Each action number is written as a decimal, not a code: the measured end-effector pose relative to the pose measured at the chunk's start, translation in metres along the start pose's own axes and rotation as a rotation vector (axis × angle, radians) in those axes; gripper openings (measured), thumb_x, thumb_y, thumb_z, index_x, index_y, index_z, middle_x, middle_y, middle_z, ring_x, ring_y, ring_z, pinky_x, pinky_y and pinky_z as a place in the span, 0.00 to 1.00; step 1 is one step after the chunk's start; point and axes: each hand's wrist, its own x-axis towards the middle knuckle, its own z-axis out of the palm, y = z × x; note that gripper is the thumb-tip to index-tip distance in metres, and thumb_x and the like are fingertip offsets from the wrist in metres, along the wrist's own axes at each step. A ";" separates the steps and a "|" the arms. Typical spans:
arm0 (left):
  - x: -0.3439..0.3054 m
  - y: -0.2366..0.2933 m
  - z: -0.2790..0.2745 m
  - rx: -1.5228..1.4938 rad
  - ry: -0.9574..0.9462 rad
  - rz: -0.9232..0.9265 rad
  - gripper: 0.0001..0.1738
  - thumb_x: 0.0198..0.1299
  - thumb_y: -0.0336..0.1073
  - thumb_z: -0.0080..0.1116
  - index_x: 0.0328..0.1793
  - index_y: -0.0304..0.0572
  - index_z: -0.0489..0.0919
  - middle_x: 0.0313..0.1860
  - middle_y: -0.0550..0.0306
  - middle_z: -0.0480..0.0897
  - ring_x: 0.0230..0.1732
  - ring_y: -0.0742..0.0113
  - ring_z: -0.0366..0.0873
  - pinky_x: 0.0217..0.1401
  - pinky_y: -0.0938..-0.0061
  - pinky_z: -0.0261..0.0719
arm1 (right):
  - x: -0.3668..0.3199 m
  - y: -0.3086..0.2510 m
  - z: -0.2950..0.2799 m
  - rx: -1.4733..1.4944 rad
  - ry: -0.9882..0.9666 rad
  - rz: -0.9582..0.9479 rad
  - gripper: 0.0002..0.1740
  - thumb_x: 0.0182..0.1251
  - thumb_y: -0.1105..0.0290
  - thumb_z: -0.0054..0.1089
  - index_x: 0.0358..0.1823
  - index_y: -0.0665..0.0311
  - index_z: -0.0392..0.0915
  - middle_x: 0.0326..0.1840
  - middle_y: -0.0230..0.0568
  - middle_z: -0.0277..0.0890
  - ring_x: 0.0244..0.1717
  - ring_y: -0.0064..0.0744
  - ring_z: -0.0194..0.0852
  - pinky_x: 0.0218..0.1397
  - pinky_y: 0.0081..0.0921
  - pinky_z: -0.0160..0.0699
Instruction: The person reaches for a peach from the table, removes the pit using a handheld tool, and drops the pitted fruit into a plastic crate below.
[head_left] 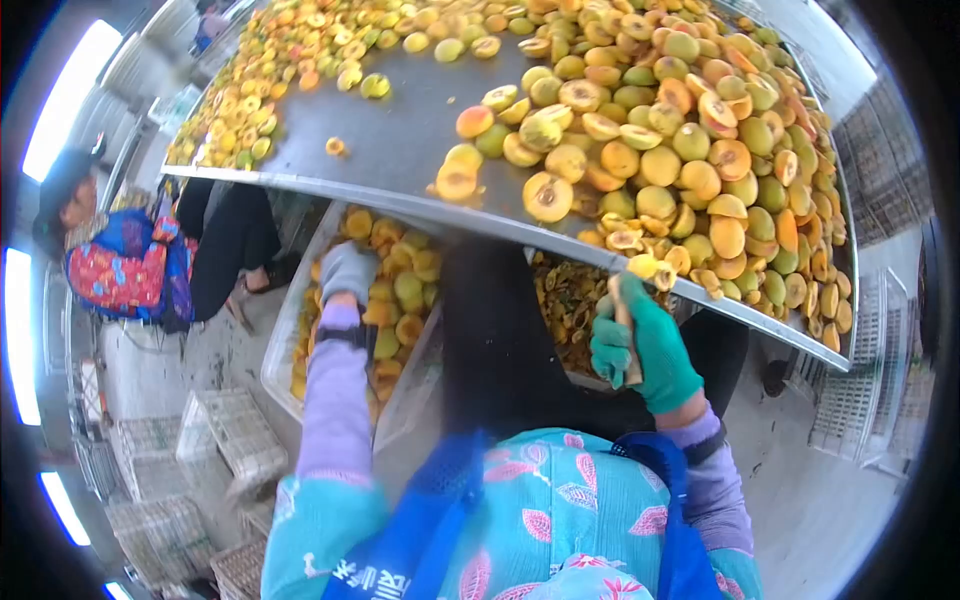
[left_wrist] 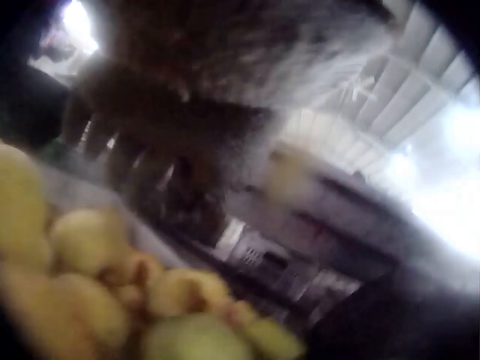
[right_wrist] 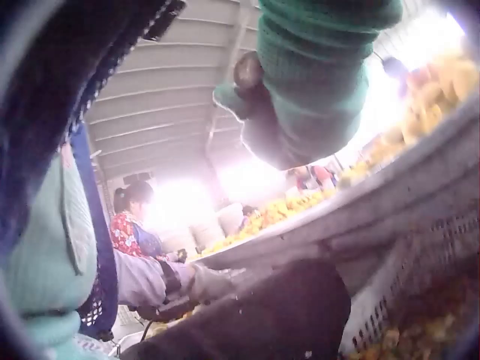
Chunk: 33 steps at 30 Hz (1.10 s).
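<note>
My right hand (head_left: 650, 345), in a green glove, grips a tan wooden-handled tool (head_left: 623, 325) at the table's front edge. Its upper end reaches near yellow fruit halves (head_left: 650, 270) at the rim; the working tip does not show clearly. From the right wrist, the green glove (right_wrist: 319, 82) is seen curled around the round handle end (right_wrist: 248, 70). My left hand (head_left: 347, 272), grey-gloved, is low over a white crate (head_left: 283, 370) of apricot-like fruit halves (head_left: 408, 290). Its fingers are blurred and turned down, so I cannot tell whether they hold a piece.
A metal table (head_left: 400, 125) carries a large heap of halved fruit (head_left: 690, 150). Under it, between my legs, lie darker fruit scraps (head_left: 570, 310). Another person (head_left: 120, 260) sits at the left. Empty plastic crates (head_left: 235, 435) stand on the floor at left, others (head_left: 860, 370) at right.
</note>
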 end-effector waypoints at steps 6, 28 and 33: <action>0.014 0.127 -0.078 -0.343 0.298 0.368 0.20 0.52 0.44 0.64 0.47 0.39 0.82 0.42 0.38 0.83 0.47 0.43 0.80 0.51 0.58 0.78 | 0.009 0.008 0.017 -0.040 0.024 0.012 0.24 0.73 0.42 0.47 0.37 0.56 0.71 0.17 0.28 0.65 0.12 0.23 0.63 0.12 0.22 0.61; -0.173 0.287 -0.047 -1.804 -0.365 0.418 0.15 0.73 0.40 0.50 0.53 0.36 0.80 0.46 0.58 0.83 0.44 0.74 0.79 0.48 0.79 0.78 | 0.020 0.035 -0.007 -0.997 0.782 -1.048 0.18 0.59 0.64 0.66 0.46 0.65 0.72 0.31 0.54 0.79 0.32 0.57 0.80 0.31 0.46 0.76; -0.180 0.296 -0.059 -1.807 -0.410 0.341 0.15 0.73 0.38 0.51 0.55 0.37 0.80 0.48 0.58 0.83 0.41 0.76 0.78 0.43 0.82 0.77 | 0.031 0.041 -0.011 -0.627 0.623 -1.164 0.15 0.60 0.67 0.66 0.43 0.65 0.72 0.30 0.56 0.78 0.32 0.58 0.79 0.30 0.45 0.75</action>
